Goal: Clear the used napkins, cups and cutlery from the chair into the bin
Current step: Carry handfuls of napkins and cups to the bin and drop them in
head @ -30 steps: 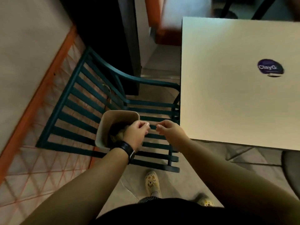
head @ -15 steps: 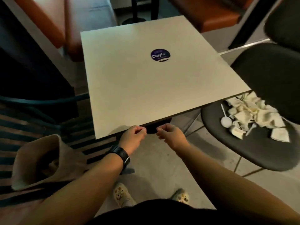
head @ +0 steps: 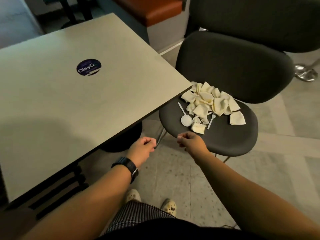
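A dark grey chair stands to my right, its seat partly under the table corner. On the seat lies a heap of crumpled cream napkins, with a white plastic spoon, a small round white lid or cup and a white plastic fork at its front. My right hand hovers over the seat's front edge, fingers curled, holding nothing. My left hand, a black watch on its wrist, hangs beside the table edge, fingers curled and empty. The bin is out of view.
A pale square table with a round purple sticker fills the left. Its black base stands on the tiled floor just behind my left hand. Another dark chair and an orange bench lie behind.
My view has swung right, away from the slatted chair and the bin, which have left the frame. The grey chair with the napkins is now close in front of my right hand.
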Demonstrator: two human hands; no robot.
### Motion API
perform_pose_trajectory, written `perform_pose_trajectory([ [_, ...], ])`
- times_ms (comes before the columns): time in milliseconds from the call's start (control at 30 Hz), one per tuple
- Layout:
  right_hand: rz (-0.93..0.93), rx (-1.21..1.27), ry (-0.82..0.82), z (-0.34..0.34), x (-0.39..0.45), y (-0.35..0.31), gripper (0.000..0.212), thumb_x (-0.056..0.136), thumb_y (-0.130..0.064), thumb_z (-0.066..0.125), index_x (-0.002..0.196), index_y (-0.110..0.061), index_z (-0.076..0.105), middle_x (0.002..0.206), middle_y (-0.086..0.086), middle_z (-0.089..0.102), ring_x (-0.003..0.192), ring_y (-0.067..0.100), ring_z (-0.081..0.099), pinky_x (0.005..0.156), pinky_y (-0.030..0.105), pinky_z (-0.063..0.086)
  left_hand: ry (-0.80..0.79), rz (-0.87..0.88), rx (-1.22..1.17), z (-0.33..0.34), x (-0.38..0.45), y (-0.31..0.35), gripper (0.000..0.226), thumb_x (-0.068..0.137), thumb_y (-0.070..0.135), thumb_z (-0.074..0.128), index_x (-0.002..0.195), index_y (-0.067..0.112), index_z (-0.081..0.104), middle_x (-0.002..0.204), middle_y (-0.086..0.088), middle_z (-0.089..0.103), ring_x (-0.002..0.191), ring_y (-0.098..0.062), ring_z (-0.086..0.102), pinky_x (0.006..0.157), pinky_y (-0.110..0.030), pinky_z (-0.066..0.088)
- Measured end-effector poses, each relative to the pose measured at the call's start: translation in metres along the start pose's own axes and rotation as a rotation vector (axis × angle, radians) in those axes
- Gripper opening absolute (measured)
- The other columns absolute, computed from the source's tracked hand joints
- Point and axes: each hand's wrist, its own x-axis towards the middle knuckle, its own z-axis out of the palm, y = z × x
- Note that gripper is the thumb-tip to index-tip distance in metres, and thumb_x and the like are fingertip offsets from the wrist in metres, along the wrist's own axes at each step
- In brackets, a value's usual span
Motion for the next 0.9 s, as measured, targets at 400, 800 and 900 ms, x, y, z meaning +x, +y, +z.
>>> perform_pose_trajectory([
  [400, 0.199, 0.192, 0.199, -0.063, 0.099, 0.009, 0.012, 0.091, -0.013, 0.062, 0.080, -0.015, 0.063, 0.081, 0.008, 0.063, 0.069, 0.018, 0.056, 0.070, 0.036, 0.048, -0.175, -0.077, 0.113, 0.048, 0.124, 0.050, 0.015, 0.096, 0.026, 0.050, 0.101, 0.019, 0.062, 0.104, 0.001, 0.067, 0.089, -0.009, 0.062, 0.068, -0.023, 0.046],
  [800, 0.321, 0.125, 0.237, -0.124, 0.205, 0.045, 0.010, 0.093, -0.015, 0.062, 0.083, -0.017, 0.060, 0.092, 0.009, 0.066, 0.073, 0.016, 0.059, 0.062, 0.025, 0.044, -0.266, -0.358, 0.137, 0.146, 0.212, 0.043, 0.013, 0.095, 0.025, 0.052, 0.101, 0.013, 0.053, 0.095, -0.010, 0.059, 0.069, -0.009, 0.052, 0.055, -0.025, 0.044],
  [900, 0.330, 0.107, 0.208, -0.143, 0.247, 0.063, 0.004, 0.091, -0.016, 0.065, 0.091, -0.014, 0.062, 0.091, 0.009, 0.065, 0.074, 0.017, 0.058, 0.062, 0.026, 0.045, -0.267, -0.458, 0.128, 0.181, 0.239, 0.026, 0.018, 0.091, 0.029, 0.056, 0.088, 0.012, 0.055, 0.094, -0.020, 0.056, 0.068, -0.017, 0.049, 0.068, -0.036, 0.047],
])
